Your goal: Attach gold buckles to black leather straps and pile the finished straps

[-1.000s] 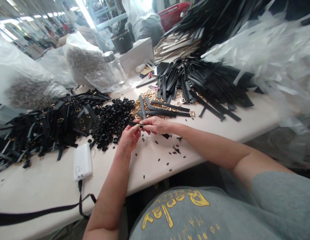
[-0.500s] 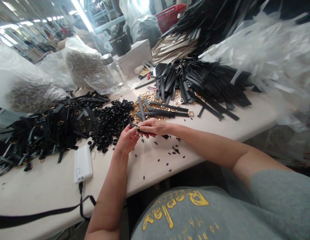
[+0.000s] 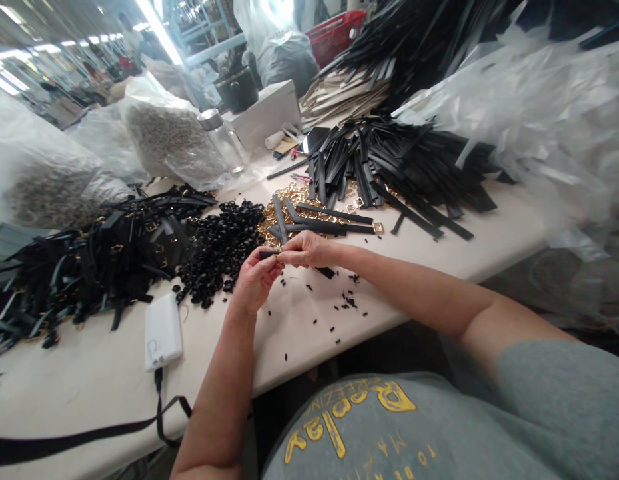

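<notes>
My left hand (image 3: 258,276) and my right hand (image 3: 309,250) meet over the table, both closed on one black strap (image 3: 268,254). The left thumb and fingers pinch its short end. My right fingers grip it beside a small gold glint, which looks like a buckle partly hidden by the fingertips. The strap's other end pokes out below my right hand. Just beyond lie a heap of gold buckles (image 3: 300,196) and several loose black straps (image 3: 334,229). A pile of small black loops (image 3: 216,257) sits left of my hands.
Finished-looking buckled straps (image 3: 96,267) are heaped on the left, near a white power bank (image 3: 163,331) with a cable. Plain black straps (image 3: 414,167) pile up at the right. A glass jar (image 3: 223,140) and filled plastic bags (image 3: 159,127) stand behind. Small black bits (image 3: 348,300) dot the table.
The left fingers have shifted their hold and the strap's end now lies flatter between them. My right hand stays on the strap. The whole view has moved slightly.
</notes>
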Motion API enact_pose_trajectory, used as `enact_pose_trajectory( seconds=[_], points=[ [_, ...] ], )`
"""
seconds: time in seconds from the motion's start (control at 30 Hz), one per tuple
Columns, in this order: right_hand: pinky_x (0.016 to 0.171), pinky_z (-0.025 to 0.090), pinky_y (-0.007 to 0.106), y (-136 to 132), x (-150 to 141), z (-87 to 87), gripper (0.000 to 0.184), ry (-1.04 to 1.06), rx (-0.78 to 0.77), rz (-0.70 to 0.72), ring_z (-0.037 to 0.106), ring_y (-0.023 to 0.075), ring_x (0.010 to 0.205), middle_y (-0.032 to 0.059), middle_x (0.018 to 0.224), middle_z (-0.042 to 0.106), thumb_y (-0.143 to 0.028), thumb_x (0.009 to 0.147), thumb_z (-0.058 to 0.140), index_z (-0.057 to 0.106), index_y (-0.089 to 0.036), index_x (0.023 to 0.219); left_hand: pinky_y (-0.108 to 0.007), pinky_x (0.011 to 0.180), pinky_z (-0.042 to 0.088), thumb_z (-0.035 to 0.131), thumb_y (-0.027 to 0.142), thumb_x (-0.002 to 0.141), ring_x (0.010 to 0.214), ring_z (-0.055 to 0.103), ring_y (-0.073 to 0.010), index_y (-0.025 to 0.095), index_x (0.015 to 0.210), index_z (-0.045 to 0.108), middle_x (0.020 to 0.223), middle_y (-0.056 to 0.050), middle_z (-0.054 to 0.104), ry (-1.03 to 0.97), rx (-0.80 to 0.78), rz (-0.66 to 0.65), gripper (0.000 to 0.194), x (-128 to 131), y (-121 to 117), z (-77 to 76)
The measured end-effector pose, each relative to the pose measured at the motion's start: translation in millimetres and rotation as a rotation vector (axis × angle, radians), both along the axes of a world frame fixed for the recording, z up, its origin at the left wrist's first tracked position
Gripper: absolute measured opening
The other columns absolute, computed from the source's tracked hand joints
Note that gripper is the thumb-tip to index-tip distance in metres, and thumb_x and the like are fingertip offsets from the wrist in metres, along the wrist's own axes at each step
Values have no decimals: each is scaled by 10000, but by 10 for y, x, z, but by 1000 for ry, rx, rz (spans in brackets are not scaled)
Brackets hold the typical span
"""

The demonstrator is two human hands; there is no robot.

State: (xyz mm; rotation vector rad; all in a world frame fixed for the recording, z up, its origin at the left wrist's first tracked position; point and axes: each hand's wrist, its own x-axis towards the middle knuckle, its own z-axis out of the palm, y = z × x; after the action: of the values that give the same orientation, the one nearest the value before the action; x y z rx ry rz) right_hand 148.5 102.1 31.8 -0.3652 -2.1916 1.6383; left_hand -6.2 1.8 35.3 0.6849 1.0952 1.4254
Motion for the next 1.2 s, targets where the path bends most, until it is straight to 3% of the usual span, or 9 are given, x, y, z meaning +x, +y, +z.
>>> enact_pose_trajectory(
  seconds=[0.2, 0.4, 0.73, 0.93, 1.2],
  points=[
    [502, 238, 199, 11, -9, -8, 374, 9, 335, -104, 334, 53, 513, -44, 531, 394, -336, 875, 526, 492, -121, 571, -127, 492, 468, 845, 231, 551, 534, 589, -68, 155, 785, 617, 633, 16, 625, 17, -67, 83, 336, 3, 41, -23],
    [563, 339, 184, 7, 11, 53, 161, -48, 197, -101, 490, 77, 564, -11, 636, 590, -173, 842, 494, 627, -109, 779, -100, 458, 442, 819, 195, 497, 494, 554, -41, 154, 734, 592, 616, 41, 590, 11, -59, 244, 331, -52, 49, 48],
    [582, 319, 193, -30, -55, -12, 154, 18, 301, -223, 433, 69, 562, -32, 603, 523, -123, 822, 490, 580, -116, 699, -103, 472, 466, 841, 181, 485, 524, 580, -46, 140, 772, 624, 682, 24, 624, -58, -94, 222, 363, 58, 87, -33],
    [572, 311, 190, -13, -48, -9, 143, 3, 384, -259, 424, 65, 564, -36, 597, 514, -94, 816, 523, 592, -114, 693, -138, 502, 476, 848, 237, 491, 554, 602, -73, 142, 763, 645, 672, 11, 636, 16, -87, 256, 352, 56, 76, -22],
    [481, 396, 164, -32, -60, -31, 108, 23, 59, -176, 505, 65, 496, -14, 673, 605, -195, 868, 536, 598, -113, 835, -156, 532, 463, 899, 305, 457, 553, 576, -67, 126, 782, 690, 663, 1, 648, 209, -79, 264, 425, 24, 38, -25]
  ],
)
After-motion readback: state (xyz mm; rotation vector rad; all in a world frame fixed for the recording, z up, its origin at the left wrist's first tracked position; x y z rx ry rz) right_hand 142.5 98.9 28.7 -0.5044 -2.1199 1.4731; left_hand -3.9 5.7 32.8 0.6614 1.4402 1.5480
